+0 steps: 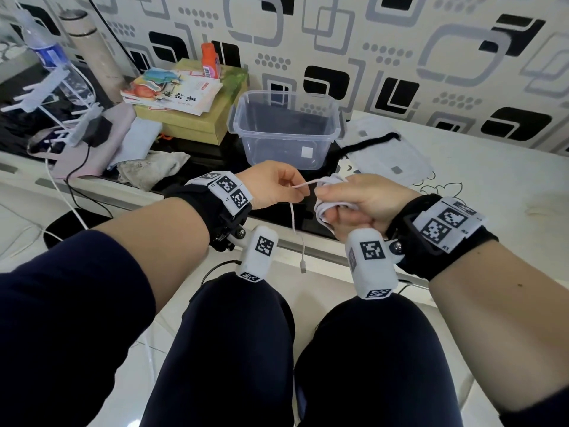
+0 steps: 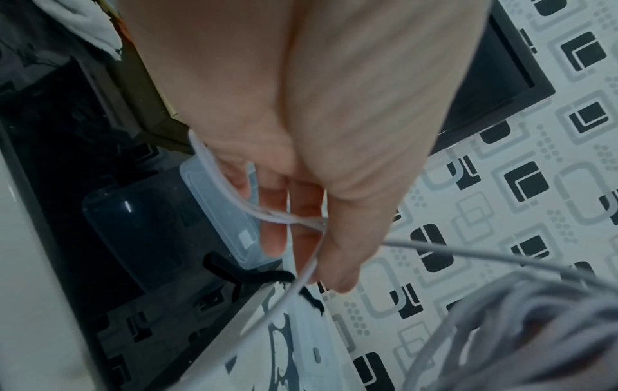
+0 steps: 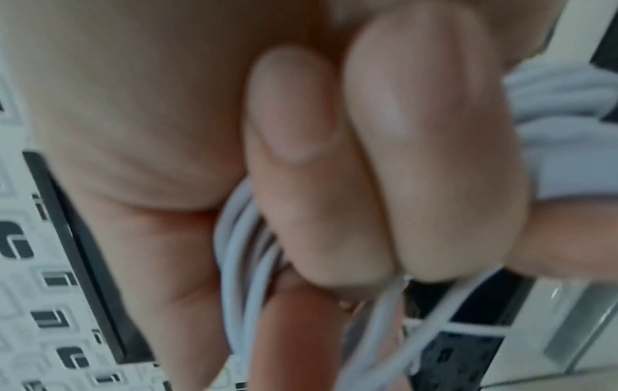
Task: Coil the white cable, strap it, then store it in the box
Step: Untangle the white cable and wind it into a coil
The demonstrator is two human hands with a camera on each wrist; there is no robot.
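Setting: patterned black, grey and white wallpaper behind a low white and black glossy surface (image 1: pixel 480 167); the person sits before it, knees below the hands.
Landmark: clear plastic box (image 1: pixel 284 131), open and with nothing visible inside, standing on the dark part of the surface.
Right hand (image 1: pixel 360 204): just in front of the box, fingers curled round a bundle of loops of the white cable (image 1: pixel 331 208); the right wrist view shows several turns wrapped round the fingers.
Left hand (image 1: pixel 274 186): in front of the box and to its left, pinching the free run of cable between thumb and fingertips.
Loose tail: hangs below the left hand, plug end (image 1: pixel 303 268) dangling toward the knees.
Strap: black strip (image 1: pixel 366 144) lying right of the box, untouched.
Done, by my reading: most of the coiling.
Left: winding in the short tail, strapping the coil, placing it in the box.
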